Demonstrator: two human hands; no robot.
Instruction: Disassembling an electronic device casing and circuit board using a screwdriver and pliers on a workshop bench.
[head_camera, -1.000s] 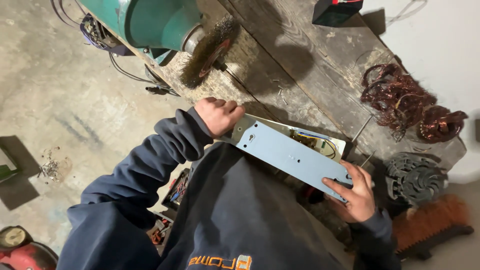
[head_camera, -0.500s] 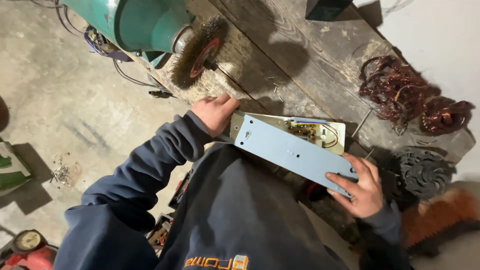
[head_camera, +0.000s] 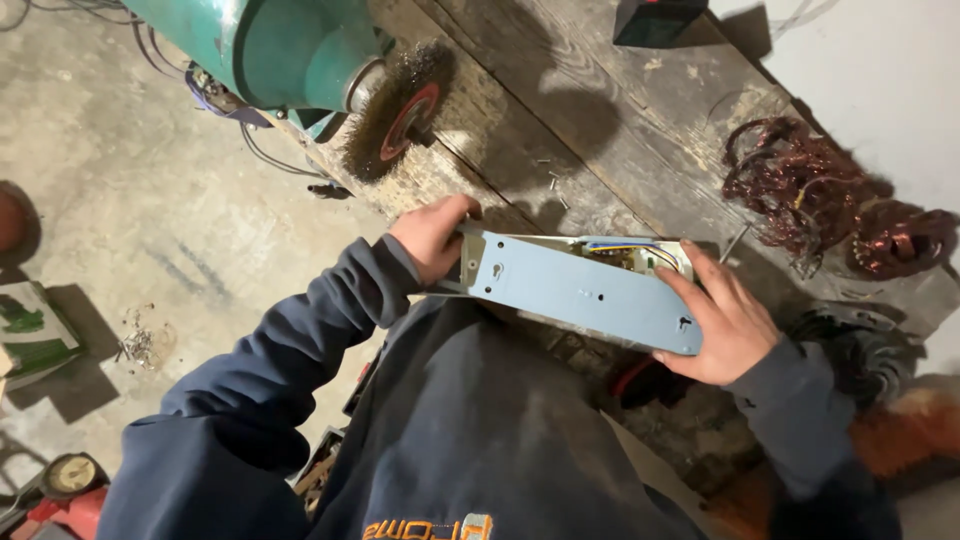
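**Both hands on a long metal housing**

Over the worn wooden workbench (head_camera: 600, 90), beside a green grinder (head_camera: 270, 45) with its wire wheel (head_camera: 400, 110), lies a long pale-blue housing (head_camera: 585, 292). Left hand (head_camera: 432, 238) grips one end, fingers curled; right hand (head_camera: 722, 320) clasps the other. Copper wire coils (head_camera: 800, 185) sit beyond.

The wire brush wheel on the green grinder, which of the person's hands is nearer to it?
Left. The left hand grips the long blue-grey housing just below the wire brush wheel; the right hand holds the housing's far end, well away.
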